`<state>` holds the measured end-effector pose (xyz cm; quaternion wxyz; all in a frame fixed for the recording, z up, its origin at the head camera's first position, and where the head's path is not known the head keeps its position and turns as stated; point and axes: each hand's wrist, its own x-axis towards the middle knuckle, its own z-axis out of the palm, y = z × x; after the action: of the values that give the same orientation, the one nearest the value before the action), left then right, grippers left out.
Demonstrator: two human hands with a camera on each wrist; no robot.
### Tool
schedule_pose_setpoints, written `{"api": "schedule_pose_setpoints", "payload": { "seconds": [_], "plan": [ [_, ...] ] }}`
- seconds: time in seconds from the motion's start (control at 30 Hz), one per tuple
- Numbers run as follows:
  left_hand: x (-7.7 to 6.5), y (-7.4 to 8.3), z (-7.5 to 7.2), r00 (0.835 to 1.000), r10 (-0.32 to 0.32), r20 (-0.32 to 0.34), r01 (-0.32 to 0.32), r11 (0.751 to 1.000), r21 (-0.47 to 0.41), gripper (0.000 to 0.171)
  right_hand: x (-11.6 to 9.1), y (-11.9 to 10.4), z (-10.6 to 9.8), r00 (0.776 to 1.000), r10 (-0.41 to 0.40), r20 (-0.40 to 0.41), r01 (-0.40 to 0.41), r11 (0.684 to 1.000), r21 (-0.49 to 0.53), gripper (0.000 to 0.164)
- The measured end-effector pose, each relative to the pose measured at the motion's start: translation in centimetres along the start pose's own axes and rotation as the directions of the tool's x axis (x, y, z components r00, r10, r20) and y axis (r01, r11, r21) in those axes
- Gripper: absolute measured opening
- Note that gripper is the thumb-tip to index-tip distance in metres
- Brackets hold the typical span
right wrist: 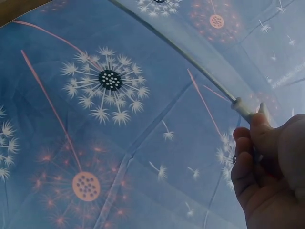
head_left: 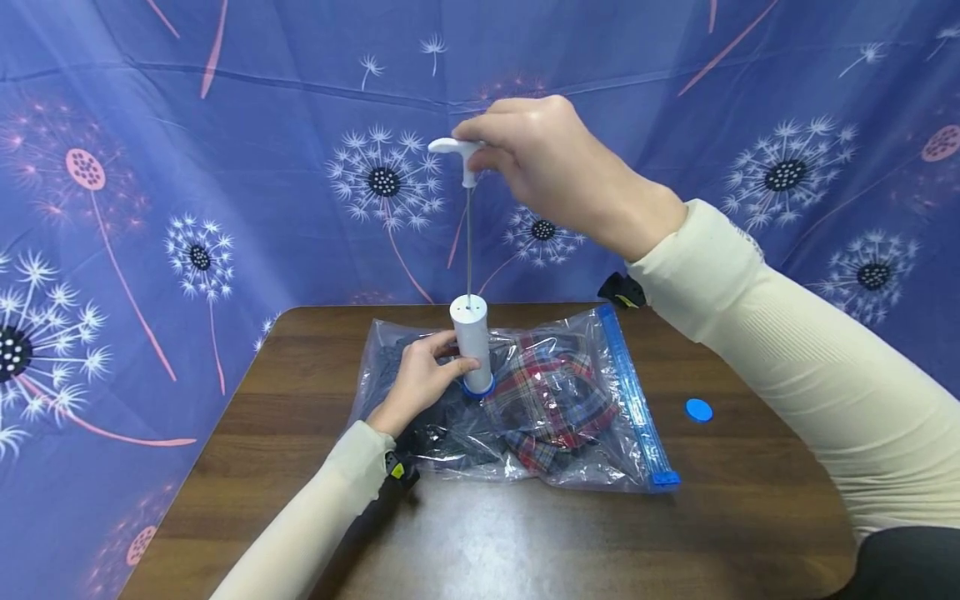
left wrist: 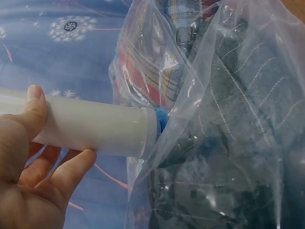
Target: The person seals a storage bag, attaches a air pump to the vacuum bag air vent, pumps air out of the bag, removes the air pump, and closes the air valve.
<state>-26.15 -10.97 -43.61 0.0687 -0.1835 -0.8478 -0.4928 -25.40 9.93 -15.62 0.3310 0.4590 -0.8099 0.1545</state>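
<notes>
A white pump [head_left: 472, 342] stands upright on a clear plastic bag [head_left: 606, 477] on a brown wooden table [head_left: 300, 417], its thin metal rod [head_left: 469, 250] extending well above the cylinder and a blue ring [head_left: 478, 392] showing at its foot. A person's left hand [head_left: 422, 375] holds the cylinder between partly spread thumb and fingers; the right hand [head_left: 540, 158], fingers curled, grips and partly covers the white handle [head_left: 447, 146]. Inside the bag, red plaid cloth [head_left: 555, 387] lies beside dark, pale-stitched cloth [left wrist: 243, 95], which pump and left hand partly hide. A blue zip strip [head_left: 633, 392] edges the bag near a blue disc [head_left: 698, 410]; dandelion-print fabric [head_left: 285, 167] hangs behind
</notes>
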Motion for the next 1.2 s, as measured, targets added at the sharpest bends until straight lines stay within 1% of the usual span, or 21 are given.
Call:
{"api": "schedule_pose_setpoints", "payload": {
  "seconds": [0.07,0.13,0.3,0.43,0.63,0.77,0.83,0.9,0.97,1.07,1.2],
  "plan": [
    [0.0,0.0,0.1,1.000,0.000,-0.003,0.000,1.000,0.002,0.051,-0.2,0.2,0.2,1.000,-0.015,0.003,0.015,1.000,0.012,0.025],
    [0.0,0.1,0.2,1.000,-0.003,-0.003,0.003,1.000,0.007,0.050,-0.5,0.3,0.4,0.999,-0.023,0.024,0.023,0.999,0.024,0.025],
    [-0.1,0.3,0.3,1.000,-0.013,0.009,0.013,1.000,0.020,0.049,-1.6,0.4,1.4,0.995,-0.029,0.092,0.022,0.998,0.067,0.024],
    [0.0,0.5,0.3,1.000,-0.013,0.011,0.013,1.000,0.016,0.049,-2.8,0.5,2.9,0.984,-0.037,0.173,0.020,0.994,0.104,0.025],
    [0.0,0.4,0.2,1.000,-0.014,0.025,0.014,1.000,0.015,0.051,-4.9,0.7,5.5,0.941,-0.029,0.337,-0.015,0.992,0.128,0.028],
    [0.0,0.3,0.1,0.999,-0.014,0.036,0.014,1.000,0.006,0.052,-6.0,0.7,6.9,0.900,-0.010,0.436,-0.049,0.991,0.124,0.031],
    [0.0,0.2,0.1,0.999,-0.013,0.036,0.013,1.000,0.003,0.052,-6.4,0.7,7.4,0.880,-0.007,0.474,-0.056,0.991,0.118,0.031],
    [-0.1,0.2,0.1,0.999,-0.012,0.033,0.012,1.000,0.002,0.051,-6.9,0.7,7.8,0.871,-0.002,0.491,-0.059,0.992,0.109,0.031],
    [-0.1,0.2,0.2,0.999,-0.009,0.032,0.009,1.000,0.002,0.051,-7.2,0.7,8.2,0.872,0.001,0.489,-0.055,0.994,0.095,0.031],
    [-0.1,0.2,0.2,0.999,-0.012,0.036,0.012,1.000,0.005,0.052,-7.6,0.8,8.5,0.884,0.005,0.467,-0.054,0.994,0.091,0.030],
    [-0.1,0.2,0.1,0.999,-0.018,0.033,0.018,1.000,0.003,0.052,-7.7,0.9,8.7,0.898,0.000,0.441,-0.053,0.993,0.109,0.023]
  ]
}}
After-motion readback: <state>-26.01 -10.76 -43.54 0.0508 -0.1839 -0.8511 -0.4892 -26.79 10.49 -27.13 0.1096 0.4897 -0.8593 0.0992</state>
